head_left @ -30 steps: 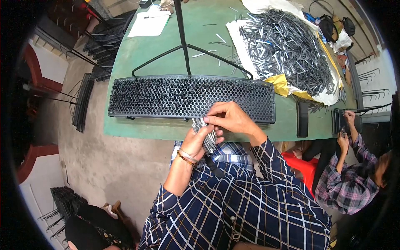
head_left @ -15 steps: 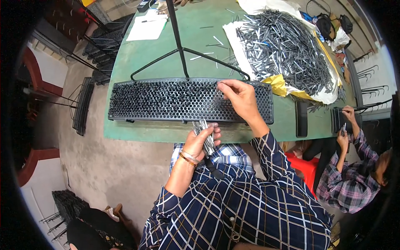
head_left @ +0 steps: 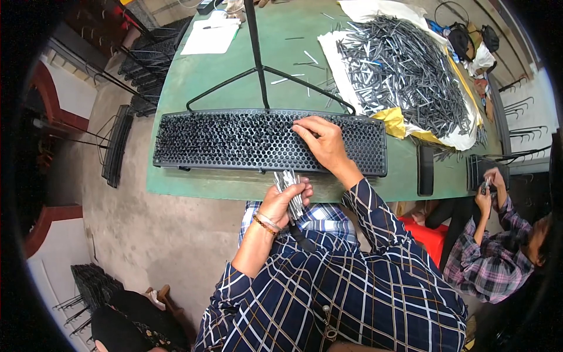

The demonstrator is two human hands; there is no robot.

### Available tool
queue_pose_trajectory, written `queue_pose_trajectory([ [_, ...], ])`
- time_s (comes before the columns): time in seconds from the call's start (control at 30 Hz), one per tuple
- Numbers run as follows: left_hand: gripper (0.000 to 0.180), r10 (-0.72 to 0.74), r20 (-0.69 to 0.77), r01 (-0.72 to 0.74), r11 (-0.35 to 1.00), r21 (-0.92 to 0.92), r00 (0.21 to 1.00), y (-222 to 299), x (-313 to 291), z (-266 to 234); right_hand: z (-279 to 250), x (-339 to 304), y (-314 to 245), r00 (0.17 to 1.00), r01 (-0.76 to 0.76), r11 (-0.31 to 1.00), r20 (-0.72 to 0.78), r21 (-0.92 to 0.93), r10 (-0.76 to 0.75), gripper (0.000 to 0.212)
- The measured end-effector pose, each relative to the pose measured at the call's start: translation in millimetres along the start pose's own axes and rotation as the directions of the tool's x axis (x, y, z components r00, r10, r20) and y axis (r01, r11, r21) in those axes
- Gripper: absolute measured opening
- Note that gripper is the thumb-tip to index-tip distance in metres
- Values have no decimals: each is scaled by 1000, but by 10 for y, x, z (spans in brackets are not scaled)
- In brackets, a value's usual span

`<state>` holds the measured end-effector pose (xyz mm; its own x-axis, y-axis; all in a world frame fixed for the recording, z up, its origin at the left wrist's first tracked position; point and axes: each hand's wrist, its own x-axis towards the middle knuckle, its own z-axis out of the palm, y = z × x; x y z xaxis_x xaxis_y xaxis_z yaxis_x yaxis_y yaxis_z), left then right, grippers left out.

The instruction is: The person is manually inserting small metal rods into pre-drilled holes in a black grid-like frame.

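A long black perforated rack (head_left: 352, 141) lies across the near side of the green table. Many small dark pieces stand in its holes on the left and middle; the right end shows bare holes. My right hand (head_left: 325, 145) is over the rack right of the middle, thumb and fingers pinched together close to the holes. Whatever sits between those fingertips is hidden. Just in front of the rack's near edge, my left hand (head_left: 281, 202) is closed round a bundle of slim metal pieces (head_left: 287, 182), dark and silvery, their ends poking out above the thumb.
A heap of similar pieces (head_left: 399, 76) lies on a white and yellow sack at the far right. A black frame (head_left: 256, 64) rises behind the rack. Paper (head_left: 210, 36) lies far left; a dark narrow tray (head_left: 425, 170) is at right. A co-worker (head_left: 498, 252) sits there, hands busy.
My right hand has moved slightly left and down toward the rack, its fingertips now close to the holes. My left hand keeps its bundle. The co-worker's hands have drawn closer together.
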<state>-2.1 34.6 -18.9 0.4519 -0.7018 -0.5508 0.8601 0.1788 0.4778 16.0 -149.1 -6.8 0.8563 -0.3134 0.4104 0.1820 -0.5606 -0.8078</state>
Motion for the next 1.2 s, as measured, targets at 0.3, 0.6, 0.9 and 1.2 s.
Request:
queue_pose_trajectory([
  [0.3, 22, -26, 8, 26, 1000, -15, 1000, -1, -7, -9, -13, -33, -44, 985, 163, 946, 1, -280, -170, 12],
  [0.6, 22, -39, 15, 39, 999, -13, 999, -20, -15, -6, 19, -73, -53, 981, 187, 929, 11, -319, -194, 14],
  [0.9, 20, -30, 27, 30, 999, -22, 999, 22, -8, 93, -48, -2, -8, 970, 237, 900, 39, -366, -240, 14],
  [1.2, 20, -18, 170, 12, 999, 37, 985, 103, -78, 205, -272, -340, -343, 803, -499, 840, 479, 216, 354, 28],
])
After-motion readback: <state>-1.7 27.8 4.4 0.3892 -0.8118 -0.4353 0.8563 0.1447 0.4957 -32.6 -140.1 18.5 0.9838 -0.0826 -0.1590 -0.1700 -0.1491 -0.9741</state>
